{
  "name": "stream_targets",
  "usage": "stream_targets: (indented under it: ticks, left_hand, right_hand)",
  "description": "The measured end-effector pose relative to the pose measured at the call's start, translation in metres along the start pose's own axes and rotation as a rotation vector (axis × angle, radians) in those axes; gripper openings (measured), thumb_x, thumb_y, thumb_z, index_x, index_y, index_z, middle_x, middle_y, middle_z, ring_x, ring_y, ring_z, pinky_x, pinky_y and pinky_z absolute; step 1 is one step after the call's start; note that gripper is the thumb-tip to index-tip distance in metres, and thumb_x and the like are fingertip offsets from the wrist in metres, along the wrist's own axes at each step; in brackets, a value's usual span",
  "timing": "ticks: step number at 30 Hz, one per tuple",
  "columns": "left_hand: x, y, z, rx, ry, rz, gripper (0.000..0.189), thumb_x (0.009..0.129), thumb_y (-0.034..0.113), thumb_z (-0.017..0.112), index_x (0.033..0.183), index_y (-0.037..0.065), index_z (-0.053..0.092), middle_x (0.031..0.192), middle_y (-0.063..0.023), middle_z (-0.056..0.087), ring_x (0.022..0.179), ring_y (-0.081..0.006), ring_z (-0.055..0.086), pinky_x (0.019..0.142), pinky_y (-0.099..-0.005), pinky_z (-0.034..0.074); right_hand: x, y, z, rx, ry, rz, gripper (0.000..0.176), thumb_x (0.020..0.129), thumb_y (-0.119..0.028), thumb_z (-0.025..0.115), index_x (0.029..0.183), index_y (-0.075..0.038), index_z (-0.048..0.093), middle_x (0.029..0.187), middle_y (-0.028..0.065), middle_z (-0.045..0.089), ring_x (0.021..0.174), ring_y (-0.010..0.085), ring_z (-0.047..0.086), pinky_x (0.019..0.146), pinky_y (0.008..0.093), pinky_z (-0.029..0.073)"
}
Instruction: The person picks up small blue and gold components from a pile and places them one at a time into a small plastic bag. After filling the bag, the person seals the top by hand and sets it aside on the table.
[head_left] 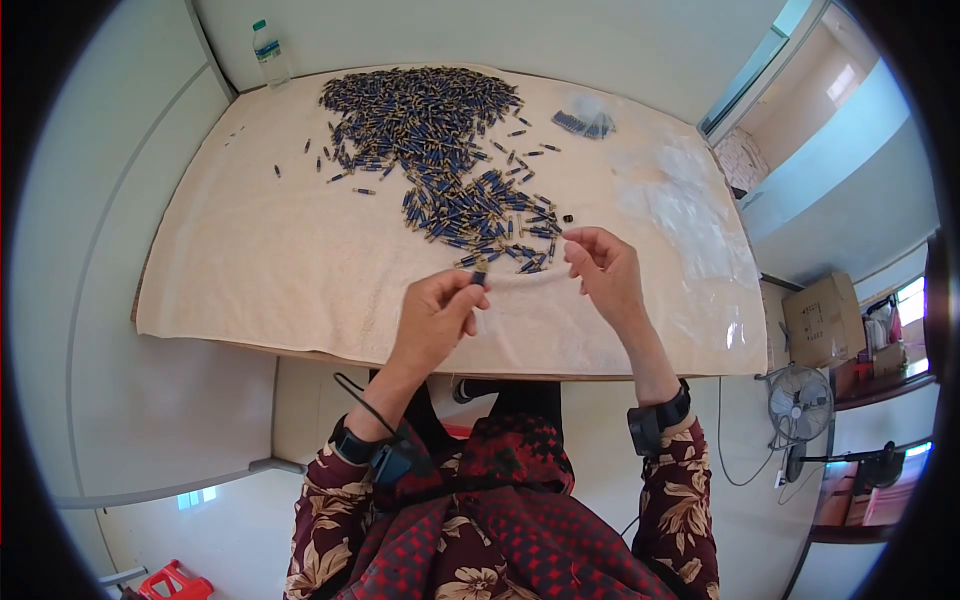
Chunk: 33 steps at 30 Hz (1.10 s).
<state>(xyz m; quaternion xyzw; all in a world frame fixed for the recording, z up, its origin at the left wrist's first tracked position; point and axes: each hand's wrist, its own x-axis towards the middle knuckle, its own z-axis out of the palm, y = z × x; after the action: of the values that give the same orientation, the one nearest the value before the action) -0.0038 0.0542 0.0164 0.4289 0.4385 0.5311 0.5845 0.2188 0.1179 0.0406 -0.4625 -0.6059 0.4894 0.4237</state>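
Note:
A large heap of small blue cylindrical pieces with gold-coloured metal ends (430, 130) spreads over the towel-covered table and trails toward me. My left hand (436, 312) is closed, its thumb and fingers pinching a blue-and-gold piece (479, 273) just in front of the heap's near edge. To the right, my right hand (605, 275) has thumb and forefinger curled close together by the heap's right edge. Whether a piece is between those fingertips is too small to tell. A small black round item (568, 218) lies just beyond the right fingertips.
A plastic bag with similar pieces (584, 122) lies at the back right. Clear plastic bags (690, 215) cover the table's right side. A water bottle (269, 55) stands at the back left corner. A fan (800, 400) and a cardboard box (824, 320) are off to the right.

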Motion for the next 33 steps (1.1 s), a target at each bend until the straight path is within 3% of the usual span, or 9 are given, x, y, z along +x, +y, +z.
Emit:
stream_targets:
  ticks: [4,6,9,13,18,22,26,30,33]
  left_hand:
    - [-0.002,0.008,-0.015,0.017,0.121,0.043,0.012,0.089,0.009,0.059,0.093,-0.002,0.064,0.076,-0.0037,0.065,0.051,-0.0047,0.051,0.046,-0.018,0.04]
    - [-0.003,0.004,-0.017,0.013,0.114,0.054,0.013,0.089,0.009,0.06,0.093,-0.002,0.064,0.077,-0.0042,0.065,0.051,-0.0049,0.051,0.046,-0.018,0.04]
    - [-0.005,-0.002,-0.02,0.017,0.101,0.073,0.013,0.089,0.01,0.06,0.093,-0.002,0.064,0.078,-0.0053,0.065,0.052,-0.0054,0.052,0.046,-0.018,0.04]
    - [-0.003,-0.011,-0.018,0.036,0.068,0.08,0.016,0.091,0.015,0.061,0.095,-0.001,0.063,0.079,-0.0048,0.065,0.052,-0.0051,0.054,0.041,-0.0173,0.038]
    - [-0.003,-0.02,-0.012,-0.013,0.056,0.032,0.017,0.092,0.015,0.06,0.096,-0.002,0.062,0.079,-0.0055,0.065,0.053,-0.0064,0.055,0.043,-0.0182,0.042]
    - [-0.002,-0.021,-0.007,-0.031,0.033,0.012,0.018,0.092,0.014,0.059,0.097,-0.003,0.061,0.079,-0.0063,0.064,0.053,-0.0073,0.056,0.043,-0.0188,0.044]
    - [0.0,-0.019,-0.005,-0.014,0.019,-0.009,0.018,0.092,0.014,0.058,0.097,-0.003,0.061,0.08,-0.007,0.064,0.054,-0.0078,0.056,0.042,-0.0191,0.044]
    - [0.005,-0.017,0.002,-0.038,-0.001,-0.021,0.018,0.092,0.013,0.057,0.098,-0.003,0.061,0.081,-0.0078,0.065,0.054,-0.0081,0.057,0.041,-0.019,0.043]
    - [0.008,-0.016,0.007,-0.077,-0.016,-0.03,0.017,0.093,0.013,0.057,0.098,-0.003,0.061,0.083,-0.0084,0.065,0.053,-0.0082,0.057,0.041,-0.019,0.043]
  right_hand:
    - [-0.005,0.027,-0.01,-0.47,-0.002,-0.19,0.016,0.083,-0.009,0.065,0.098,-0.002,0.066,0.084,0.0051,0.066,0.065,0.0101,0.059,0.055,0.0245,0.048]
    - [-0.024,0.037,0.0,-0.777,-0.152,-0.296,0.032,0.08,-0.017,0.068,0.109,-0.005,0.063,0.107,0.0128,0.063,0.096,0.0259,0.06,0.079,0.0382,0.049]
    - [-0.05,0.041,0.018,-1.025,-0.243,-0.59,0.046,0.073,-0.018,0.073,0.115,-0.005,0.058,0.128,0.0146,0.051,0.116,0.0302,0.05,0.093,0.0399,0.044]
    - [-0.086,0.031,0.027,-1.113,-0.282,-0.507,0.053,0.071,-0.02,0.074,0.119,-0.006,0.055,0.136,0.013,0.044,0.126,0.0313,0.041,0.107,0.0447,0.031]
    - [-0.106,0.035,0.021,-1.051,-0.388,-0.563,0.049,0.072,-0.021,0.073,0.116,-0.007,0.057,0.133,0.013,0.048,0.126,0.0318,0.042,0.106,0.0475,0.032]
    - [-0.094,0.029,0.015,-0.872,-0.324,-0.581,0.039,0.075,-0.016,0.072,0.11,-0.005,0.06,0.122,0.0124,0.057,0.113,0.0304,0.054,0.098,0.0448,0.042]
    - [-0.033,0.02,0.014,-0.662,0.053,-0.325,0.026,0.075,-0.007,0.07,0.099,-0.003,0.063,0.086,0.0092,0.064,0.074,0.0264,0.064,0.069,0.0353,0.052]
    - [0.022,0.031,0.024,-0.657,0.065,-0.358,0.025,0.075,-0.008,0.071,0.098,-0.003,0.064,0.083,0.0104,0.062,0.072,0.0258,0.063,0.066,0.0357,0.051]
    - [0.043,0.048,0.03,-0.934,0.148,-0.497,0.022,0.076,-0.014,0.07,0.095,-0.003,0.064,0.082,0.0112,0.06,0.075,0.0284,0.061,0.069,0.0382,0.049]
